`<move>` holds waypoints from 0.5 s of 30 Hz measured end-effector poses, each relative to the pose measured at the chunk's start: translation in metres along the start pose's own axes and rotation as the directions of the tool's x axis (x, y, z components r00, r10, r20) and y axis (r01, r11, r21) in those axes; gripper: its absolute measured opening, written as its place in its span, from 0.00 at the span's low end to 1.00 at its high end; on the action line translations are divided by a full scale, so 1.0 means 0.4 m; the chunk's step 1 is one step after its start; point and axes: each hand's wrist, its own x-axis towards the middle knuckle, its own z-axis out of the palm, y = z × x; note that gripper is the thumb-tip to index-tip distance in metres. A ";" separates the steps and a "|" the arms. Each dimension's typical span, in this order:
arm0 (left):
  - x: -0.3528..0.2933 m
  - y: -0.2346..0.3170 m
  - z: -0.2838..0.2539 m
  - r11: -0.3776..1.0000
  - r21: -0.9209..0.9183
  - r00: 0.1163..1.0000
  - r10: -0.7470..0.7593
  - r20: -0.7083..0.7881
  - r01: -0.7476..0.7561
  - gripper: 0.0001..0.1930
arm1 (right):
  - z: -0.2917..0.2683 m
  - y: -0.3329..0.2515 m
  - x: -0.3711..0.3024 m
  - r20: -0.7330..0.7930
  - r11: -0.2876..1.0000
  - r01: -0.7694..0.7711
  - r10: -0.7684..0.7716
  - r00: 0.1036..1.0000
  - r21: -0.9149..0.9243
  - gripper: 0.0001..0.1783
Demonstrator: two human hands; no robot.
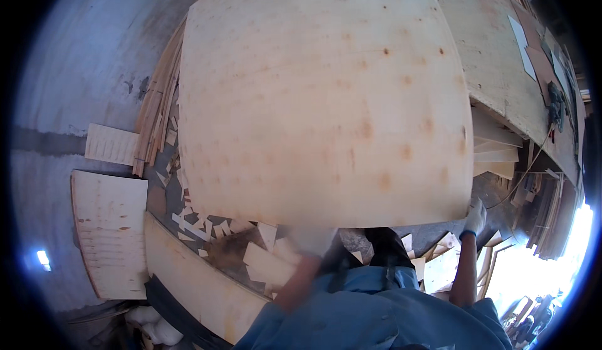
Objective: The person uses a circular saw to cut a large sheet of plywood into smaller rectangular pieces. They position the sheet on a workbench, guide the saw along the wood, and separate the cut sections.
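A large pale plywood sheet [326,111] with brown knots spreads out in front of me, its near edge just ahead of my body. My right hand [475,217], in a white glove with a blue cuff, is closed at the sheet's near right corner. By the near edge, left of the middle, my left hand [311,238] is smeared by motion. It looks white, and its fingers cannot be made out.
Plywood offcuts [269,265] litter the floor around my legs. Long wood strips [157,108] lie along the left. A plywood panel [110,237] leans at the lower left. At the right, a plywood-topped bench [495,55] carries a dark tool with a cable [555,102].
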 end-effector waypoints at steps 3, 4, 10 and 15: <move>0.004 -0.039 0.003 0.997 0.016 0.996 0.080 0.047 -0.081 0.27 | -0.093 0.203 -0.097 0.449 0.743 -0.452 0.227 0.864 0.494 0.33; -0.003 -0.061 0.011 0.989 -0.144 0.997 0.051 0.063 -0.041 0.28 | -0.119 0.326 -0.115 0.853 0.364 -0.774 -0.154 0.498 0.518 0.37; -0.037 -0.145 -0.133 0.535 -0.814 0.887 0.231 0.399 0.227 0.23 | 0.175 0.059 -0.611 0.808 0.365 -0.838 0.285 0.516 0.406 0.42; -0.005 -0.534 -0.229 0.958 -0.259 0.964 -0.051 0.262 0.122 0.19 | 0.266 0.059 -0.602 0.820 0.321 -0.855 0.283 0.497 0.407 0.42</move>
